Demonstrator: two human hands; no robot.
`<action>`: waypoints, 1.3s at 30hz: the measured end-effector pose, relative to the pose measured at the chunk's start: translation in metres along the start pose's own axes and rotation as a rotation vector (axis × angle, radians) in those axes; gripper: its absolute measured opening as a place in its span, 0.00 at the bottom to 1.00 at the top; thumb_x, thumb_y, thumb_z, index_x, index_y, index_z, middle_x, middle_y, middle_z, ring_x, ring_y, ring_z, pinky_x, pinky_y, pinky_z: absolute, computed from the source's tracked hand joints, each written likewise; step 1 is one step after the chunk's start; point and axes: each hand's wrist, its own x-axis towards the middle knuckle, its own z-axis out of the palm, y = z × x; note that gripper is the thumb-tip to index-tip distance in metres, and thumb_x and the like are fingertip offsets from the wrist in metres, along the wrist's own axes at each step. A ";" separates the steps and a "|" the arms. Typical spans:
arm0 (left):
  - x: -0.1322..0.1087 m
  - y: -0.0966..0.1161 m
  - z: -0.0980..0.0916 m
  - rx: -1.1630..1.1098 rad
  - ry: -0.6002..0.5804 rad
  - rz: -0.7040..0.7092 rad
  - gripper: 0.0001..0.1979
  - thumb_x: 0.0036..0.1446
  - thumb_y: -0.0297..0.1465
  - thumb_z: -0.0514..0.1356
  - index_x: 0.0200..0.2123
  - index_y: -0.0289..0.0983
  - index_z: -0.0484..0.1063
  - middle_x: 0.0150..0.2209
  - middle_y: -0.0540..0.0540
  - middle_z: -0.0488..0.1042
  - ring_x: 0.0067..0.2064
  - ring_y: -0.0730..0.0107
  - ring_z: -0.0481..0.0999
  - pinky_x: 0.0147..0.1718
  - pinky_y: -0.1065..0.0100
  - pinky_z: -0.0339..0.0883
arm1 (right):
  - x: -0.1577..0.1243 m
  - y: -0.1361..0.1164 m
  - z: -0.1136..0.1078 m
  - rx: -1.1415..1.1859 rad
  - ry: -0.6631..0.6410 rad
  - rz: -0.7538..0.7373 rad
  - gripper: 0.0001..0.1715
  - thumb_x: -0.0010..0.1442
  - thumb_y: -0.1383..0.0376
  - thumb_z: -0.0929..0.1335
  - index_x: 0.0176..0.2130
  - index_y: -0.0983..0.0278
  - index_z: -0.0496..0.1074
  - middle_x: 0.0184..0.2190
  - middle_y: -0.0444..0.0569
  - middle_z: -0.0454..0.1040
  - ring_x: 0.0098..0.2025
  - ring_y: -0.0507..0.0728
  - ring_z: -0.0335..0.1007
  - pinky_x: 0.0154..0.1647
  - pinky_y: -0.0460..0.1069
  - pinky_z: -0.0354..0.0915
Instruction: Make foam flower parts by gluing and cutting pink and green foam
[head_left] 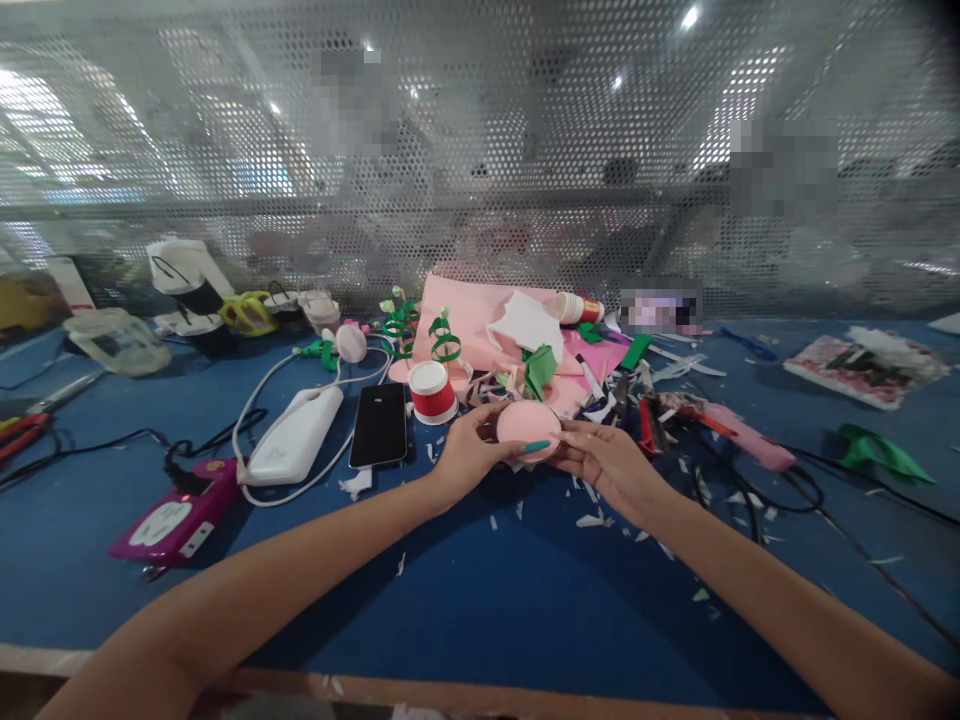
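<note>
Both my hands meet over the blue table (465, 590) and hold a round pink paper disc (523, 424). My left hand (469, 455) pinches its left edge with thumb and fingers. On the disc's right edge, my right hand (604, 462) grips with its fingers curled under. A red and white paper cup (432, 391) stands upside down just left of the disc. Behind it lie a pink paper sheet (469, 320), a white paper cutout (527, 322) and green paper curls (444, 342).
A black phone (380, 425), a white power bank (294, 450) with cable, and a magenta device (176, 515) lie at the left. A pink glue gun (739, 432), black cords and paper scraps lie at the right. A perforated metal screen (480, 150) backs the table.
</note>
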 end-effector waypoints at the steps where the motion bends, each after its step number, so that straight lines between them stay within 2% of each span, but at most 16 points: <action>1: 0.000 0.000 0.000 0.023 0.000 0.010 0.31 0.37 0.33 0.69 0.49 0.34 0.69 0.46 0.40 0.74 0.44 0.58 0.74 0.42 0.57 0.71 | 0.000 0.000 0.000 0.001 -0.008 0.002 0.13 0.48 0.66 0.73 0.37 0.65 0.77 0.34 0.52 0.79 0.34 0.57 0.76 0.43 0.52 0.71; 6: 0.000 0.001 0.000 0.118 -0.007 0.029 0.32 0.36 0.32 0.70 0.48 0.35 0.70 0.47 0.40 0.73 0.47 0.55 0.73 0.44 0.55 0.70 | 0.000 0.003 0.000 0.001 -0.020 0.010 0.12 0.49 0.67 0.73 0.37 0.65 0.77 0.35 0.52 0.79 0.36 0.57 0.76 0.44 0.53 0.71; 12: 0.000 0.007 0.000 0.071 0.002 0.018 0.32 0.36 0.32 0.70 0.48 0.33 0.70 0.49 0.39 0.72 0.49 0.54 0.72 0.45 0.56 0.71 | 0.000 0.002 0.001 0.011 -0.050 0.000 0.15 0.47 0.66 0.73 0.38 0.65 0.77 0.36 0.53 0.79 0.37 0.58 0.76 0.45 0.54 0.70; 17: 0.000 0.007 0.000 0.007 0.013 -0.007 0.32 0.35 0.29 0.70 0.48 0.34 0.70 0.49 0.39 0.72 0.50 0.53 0.71 0.45 0.56 0.71 | -0.002 0.001 0.001 -0.033 -0.071 -0.024 0.21 0.44 0.67 0.75 0.41 0.63 0.76 0.38 0.50 0.78 0.40 0.57 0.75 0.49 0.54 0.68; 22: -0.001 0.004 0.001 -0.182 -0.060 -0.026 0.31 0.38 0.30 0.69 0.50 0.38 0.69 0.52 0.41 0.70 0.47 0.57 0.74 0.43 0.59 0.73 | -0.002 -0.002 -0.003 -0.084 -0.045 -0.039 0.20 0.42 0.67 0.76 0.40 0.61 0.77 0.37 0.48 0.79 0.39 0.56 0.75 0.48 0.52 0.68; 26: -0.001 0.004 0.002 -0.288 -0.049 -0.062 0.28 0.42 0.32 0.68 0.49 0.38 0.69 0.52 0.42 0.70 0.42 0.62 0.76 0.36 0.64 0.75 | -0.001 -0.003 -0.004 -0.052 0.004 -0.040 0.17 0.42 0.66 0.76 0.36 0.62 0.77 0.36 0.48 0.79 0.38 0.55 0.75 0.47 0.51 0.69; 30: 0.001 0.000 0.002 -0.287 0.011 -0.066 0.28 0.40 0.32 0.69 0.48 0.36 0.69 0.49 0.41 0.72 0.41 0.63 0.77 0.36 0.67 0.74 | -0.001 0.001 0.000 -0.033 0.015 -0.013 0.21 0.39 0.67 0.77 0.37 0.62 0.76 0.36 0.48 0.79 0.39 0.56 0.75 0.48 0.52 0.69; 33: 0.002 -0.003 0.001 -0.277 0.046 -0.046 0.28 0.40 0.32 0.69 0.48 0.36 0.69 0.49 0.41 0.72 0.40 0.64 0.77 0.37 0.66 0.74 | 0.000 0.005 0.003 -0.095 0.027 -0.047 0.26 0.36 0.69 0.78 0.39 0.62 0.75 0.36 0.47 0.79 0.40 0.56 0.74 0.49 0.53 0.68; 39: 0.000 -0.001 0.001 -0.276 0.018 -0.042 0.29 0.41 0.33 0.68 0.48 0.35 0.67 0.51 0.39 0.70 0.38 0.66 0.76 0.36 0.66 0.74 | 0.001 0.006 -0.002 -0.220 -0.032 -0.133 0.26 0.36 0.67 0.77 0.39 0.62 0.75 0.35 0.49 0.79 0.40 0.58 0.75 0.48 0.56 0.68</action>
